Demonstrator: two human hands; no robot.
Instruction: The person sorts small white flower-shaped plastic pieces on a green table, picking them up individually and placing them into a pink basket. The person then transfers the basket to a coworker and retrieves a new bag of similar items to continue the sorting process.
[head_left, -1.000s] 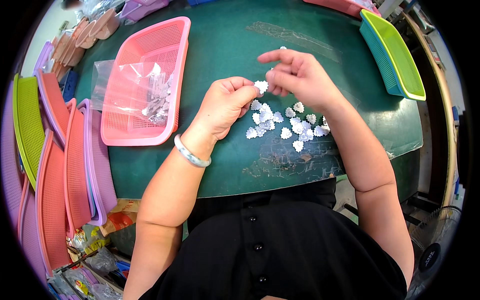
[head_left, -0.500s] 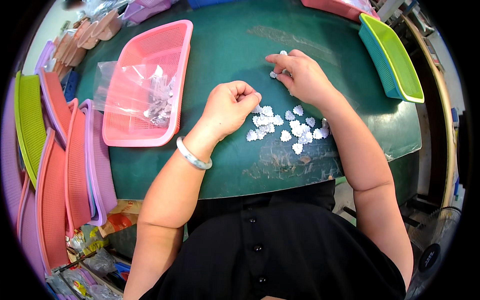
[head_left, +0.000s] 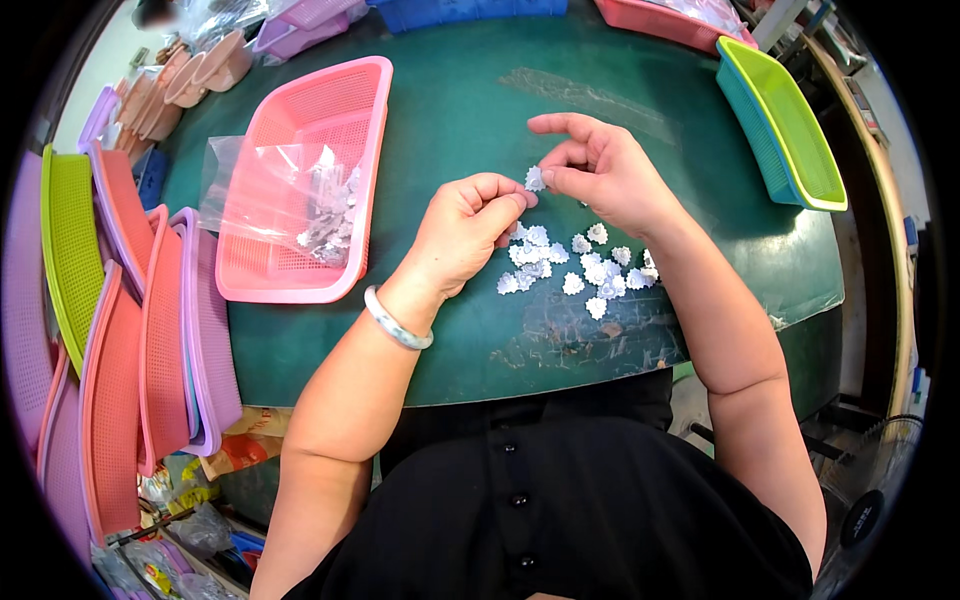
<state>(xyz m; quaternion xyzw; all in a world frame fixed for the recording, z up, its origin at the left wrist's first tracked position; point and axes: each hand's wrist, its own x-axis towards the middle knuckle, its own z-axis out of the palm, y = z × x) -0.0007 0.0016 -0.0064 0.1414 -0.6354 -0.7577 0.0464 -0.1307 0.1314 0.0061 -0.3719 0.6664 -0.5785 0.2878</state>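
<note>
A small silvery-white flower-shaped piece (head_left: 535,179) is upright between my two hands, above the table. The thumb and a finger of my right hand (head_left: 610,175) pinch its right side, while the index finger stretches out above. My left hand (head_left: 470,225), with a pale bangle (head_left: 397,320) on its wrist, is closed, thumb against bent fingers. Its fingertips meet the piece's lower edge; whatever they hold is hidden. Just below my hands, several matching pieces (head_left: 600,275) lie scattered in two loose clusters on the green tabletop (head_left: 460,110).
To the left, a pink basket (head_left: 375,180) contains a clear plastic bag (head_left: 255,185) of silvery pieces. Stacked coloured baskets (head_left: 160,340) crowd the table's left edge. A green-and-teal basket (head_left: 790,125) stands at the far right, and a blue crate (head_left: 470,12) at the back.
My right hand has come down and toward my left hand, and a flower-shaped piece now shows between their fingertips. My left hand has shifted slightly right and down in the picture.
</note>
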